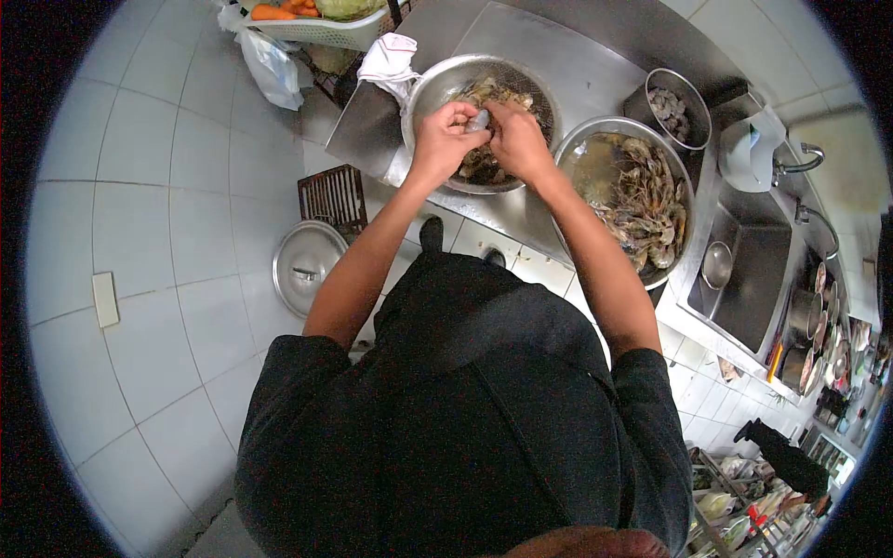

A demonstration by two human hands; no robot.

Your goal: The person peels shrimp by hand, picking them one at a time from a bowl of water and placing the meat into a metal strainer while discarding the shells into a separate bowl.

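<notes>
Above a wide metal bowl (pixel 420 93) of shrimp shells (pixel 486 172), my two hands meet. My left hand (pixel 446 144) is closed, pinching a small greyish shrimp (pixel 479 121) between thumb and fingers. The fingers of my right hand (pixel 518 139) are closed against the same shrimp from the other side; its fingertips are partly hidden. To the right, a larger metal basin (pixel 579 167) holds a pile of whole shrimp (pixel 646 200) in cloudy water. Behind it a deep metal pot (pixel 696 88) contains peeled shrimp (pixel 668 110).
A white cloth (pixel 389 60) lies at the counter's left end, near a basket (pixel 358 33) of vegetables. On the right is a sink (pixel 744 260) with a small metal bowl (pixel 717 265) and taps (pixel 802 163). A pot lid (pixel 307 270) and a brown crate (pixel 333 200) stand low at left.
</notes>
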